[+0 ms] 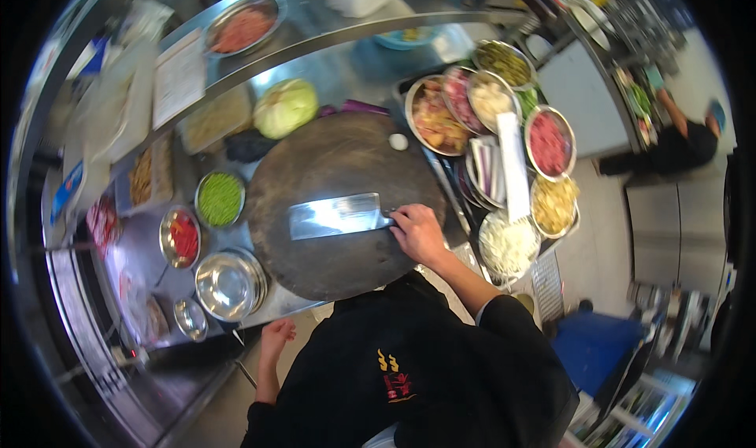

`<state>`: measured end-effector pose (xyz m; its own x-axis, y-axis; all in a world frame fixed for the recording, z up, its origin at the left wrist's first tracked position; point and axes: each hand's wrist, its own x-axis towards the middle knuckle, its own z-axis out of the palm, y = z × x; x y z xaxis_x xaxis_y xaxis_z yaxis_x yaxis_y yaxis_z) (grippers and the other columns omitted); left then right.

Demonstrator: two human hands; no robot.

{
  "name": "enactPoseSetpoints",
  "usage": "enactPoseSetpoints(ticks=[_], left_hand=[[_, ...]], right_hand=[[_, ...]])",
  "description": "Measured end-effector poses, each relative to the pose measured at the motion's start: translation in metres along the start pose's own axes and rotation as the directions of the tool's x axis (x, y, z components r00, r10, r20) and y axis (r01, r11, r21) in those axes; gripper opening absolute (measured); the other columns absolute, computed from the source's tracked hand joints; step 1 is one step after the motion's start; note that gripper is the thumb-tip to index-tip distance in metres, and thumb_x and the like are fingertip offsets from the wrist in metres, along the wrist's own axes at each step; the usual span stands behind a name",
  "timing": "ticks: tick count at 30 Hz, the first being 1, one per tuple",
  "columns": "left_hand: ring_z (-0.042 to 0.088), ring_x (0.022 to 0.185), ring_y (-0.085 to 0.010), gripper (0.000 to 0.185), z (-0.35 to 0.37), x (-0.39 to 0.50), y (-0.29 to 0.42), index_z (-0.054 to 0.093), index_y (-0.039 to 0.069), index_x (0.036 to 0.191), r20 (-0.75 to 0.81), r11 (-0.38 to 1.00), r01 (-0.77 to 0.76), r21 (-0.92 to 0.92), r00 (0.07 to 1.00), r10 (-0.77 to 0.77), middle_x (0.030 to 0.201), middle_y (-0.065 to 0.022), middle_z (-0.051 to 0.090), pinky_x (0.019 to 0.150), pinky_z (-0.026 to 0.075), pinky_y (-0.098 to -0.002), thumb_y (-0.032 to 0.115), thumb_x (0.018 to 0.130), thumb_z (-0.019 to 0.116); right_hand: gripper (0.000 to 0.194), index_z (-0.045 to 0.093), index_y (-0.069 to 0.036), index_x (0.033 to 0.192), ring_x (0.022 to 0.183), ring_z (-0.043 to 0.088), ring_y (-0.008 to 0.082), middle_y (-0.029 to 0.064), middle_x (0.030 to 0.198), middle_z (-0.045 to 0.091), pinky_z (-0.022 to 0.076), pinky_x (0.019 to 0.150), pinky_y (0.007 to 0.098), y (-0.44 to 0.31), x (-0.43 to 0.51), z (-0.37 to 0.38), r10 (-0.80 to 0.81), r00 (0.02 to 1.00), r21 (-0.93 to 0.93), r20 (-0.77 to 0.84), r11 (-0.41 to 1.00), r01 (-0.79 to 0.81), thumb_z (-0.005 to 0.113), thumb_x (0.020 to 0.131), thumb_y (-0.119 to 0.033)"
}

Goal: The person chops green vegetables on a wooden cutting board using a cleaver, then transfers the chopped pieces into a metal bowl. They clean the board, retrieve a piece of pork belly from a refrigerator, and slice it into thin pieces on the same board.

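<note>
A cleaver with a broad shiny blade lies flat on a thick round chopping block. My right hand is on its handle at the block's right side, and the blade points left. Below the front edge of the counter hangs my left hand, its fingers loosely curled and nothing visible in them. Near the block's far right edge rests a small white round item. A pale green cabbage sits just beyond the block, beside a purple vegetable.
Left of the block stand bowls of chopped green vegetable and red pepper pieces, plus stacked steel bowls. Crowded at right are bowls of red meat, shredded white vegetable and yellowish slices. Another person stands far right.
</note>
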<state>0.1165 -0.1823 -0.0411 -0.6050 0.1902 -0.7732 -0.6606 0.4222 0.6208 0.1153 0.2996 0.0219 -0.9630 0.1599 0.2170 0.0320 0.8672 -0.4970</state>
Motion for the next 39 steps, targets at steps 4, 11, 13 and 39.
enactPoseSetpoints(ticks=[4,11,13,39], left_hand=[[0.063,0.067,-0.0113,0.011,-0.007,0.013,-0.018,0.069,0.004,0.091,0.000,0.996,-0.009,0.090,1.000,0.009,0.079,-0.0008,0.065,0.061,0.051,-0.0246,0.014,0.093,0.063],[0.059,0.070,-0.0077,0.015,-0.014,0.011,-0.047,0.069,0.003,0.089,0.075,0.978,-0.083,0.190,0.995,0.070,0.075,0.0026,0.063,0.067,0.048,-0.0225,0.015,0.095,0.064],[0.058,0.073,-0.0065,0.014,-0.008,0.004,-0.036,0.069,0.002,0.089,0.035,0.975,-0.039,0.218,0.999,0.032,0.077,0.0029,0.064,0.068,0.046,-0.0221,0.014,0.095,0.064],[0.064,0.078,-0.0111,0.022,0.058,-0.078,-0.041,0.068,-0.002,0.108,-0.138,0.985,0.127,0.118,0.984,-0.110,0.091,-0.0029,0.070,0.071,0.051,-0.0257,0.016,0.095,0.068]], right_hand=[[0.026,0.070,-0.004,0.106,0.096,0.065,0.0309,0.0126,0.109,0.066,0.0538,0.082,0.0416,-0.002,-0.019,-0.033,0.119,0.993,0.115,0.021,0.986,-0.121,0.072,0.083,-0.015],[0.029,0.068,-0.003,0.112,0.094,0.068,0.0323,0.0149,0.107,0.066,0.0554,0.081,0.0391,0.021,-0.074,-0.139,0.262,0.954,0.371,0.142,0.880,-0.297,0.070,0.089,-0.020],[0.025,0.068,-0.003,0.111,0.087,0.068,0.0312,0.0155,0.101,0.067,0.0550,0.079,0.0384,0.030,-0.083,-0.157,0.340,0.927,0.434,0.157,0.820,-0.374,0.068,0.090,-0.018],[0.024,0.073,-0.008,0.105,0.075,0.067,0.0391,0.0211,0.083,0.070,0.0536,0.070,0.0464,0.131,-0.087,-0.199,0.420,0.907,0.285,0.003,0.869,-0.404,0.055,0.090,-0.013]])
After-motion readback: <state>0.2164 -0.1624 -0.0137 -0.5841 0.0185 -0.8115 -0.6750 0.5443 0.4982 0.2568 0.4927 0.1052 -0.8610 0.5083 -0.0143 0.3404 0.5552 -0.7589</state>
